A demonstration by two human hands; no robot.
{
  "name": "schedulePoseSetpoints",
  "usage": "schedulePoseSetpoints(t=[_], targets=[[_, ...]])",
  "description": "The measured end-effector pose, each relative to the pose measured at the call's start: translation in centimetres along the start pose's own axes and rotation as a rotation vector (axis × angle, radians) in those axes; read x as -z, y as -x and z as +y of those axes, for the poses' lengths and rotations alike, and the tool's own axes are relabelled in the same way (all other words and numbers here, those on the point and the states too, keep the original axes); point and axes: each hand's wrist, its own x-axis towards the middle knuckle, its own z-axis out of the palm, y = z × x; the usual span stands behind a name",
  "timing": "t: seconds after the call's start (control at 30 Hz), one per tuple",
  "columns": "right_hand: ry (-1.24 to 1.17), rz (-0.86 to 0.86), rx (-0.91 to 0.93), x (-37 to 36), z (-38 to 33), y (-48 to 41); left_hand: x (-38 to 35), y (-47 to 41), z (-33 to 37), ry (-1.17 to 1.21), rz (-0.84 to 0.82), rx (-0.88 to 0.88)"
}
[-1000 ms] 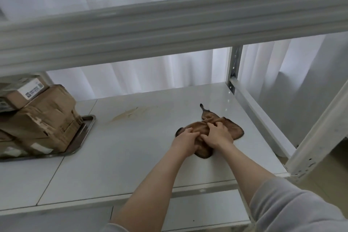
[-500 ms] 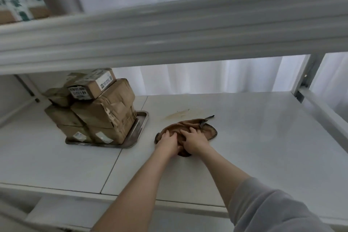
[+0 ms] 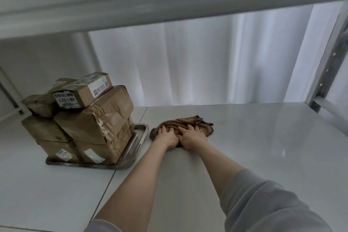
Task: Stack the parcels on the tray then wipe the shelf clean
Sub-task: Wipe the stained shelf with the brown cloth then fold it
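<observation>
So, counting first: one tray (image 3: pixel 139 138), one cloth (image 3: pixel 181 121), two hands, and six parcels (image 3: pixel 98 118) that I can make out, though more could be hidden behind the pile. All the parcels are stacked on the tray at the left of the shelf (image 3: pixel 254 156). They're brown cardboard, boxy, wrapped in crinkly clear tape. The big one in the middle is pretty dented and wrinkled. The small box (image 3: pixel 82 91) on top sits askew and has white printed labels, and two boxes in the bottom row have white stickers on their near faces.

The tray is shiny metal, a shallow rectangle with rounded corners and a raised lip.

The cloth is brown and soft looking, rumpled into a rough oval with a dark stitched edge. It lies on the shelf just right of the tray, not touching it as far as I can tell.

The left hand (image 3: pixel 166 136) and right hand (image 3: pixel 192 135) sit side by side, thumbs touching, palms down on the near half of the cloth. The fingers are spread and fairly straight, pressing rather than grabbing.

The shelf top is smooth, glossy and white, in two panels with one seam (image 3: pixel 106 188). One grey sleeve (image 3: pixel 263 203) is pushed up the right arm. White pleated curtains (image 3: pixel 207 58) hang behind.
</observation>
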Motion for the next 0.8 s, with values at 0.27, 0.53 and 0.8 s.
schedulePoseSetpoints(t=[0.27,0.53,0.8], targets=[[0.036,0.091,-0.32,3.8,10.2,0.6,-1.4,0.6,10.0,0.005,-0.102,-0.318],[0.079,0.096,-0.323,3.1,7.5,0.0,-1.2,0.6,8.0,-0.027,-0.05,-0.265],[0.079,-0.079,0.14,0.1,-2.1,-1.0,0.3,0.4,-0.6,-0.071,-0.013,0.171]])
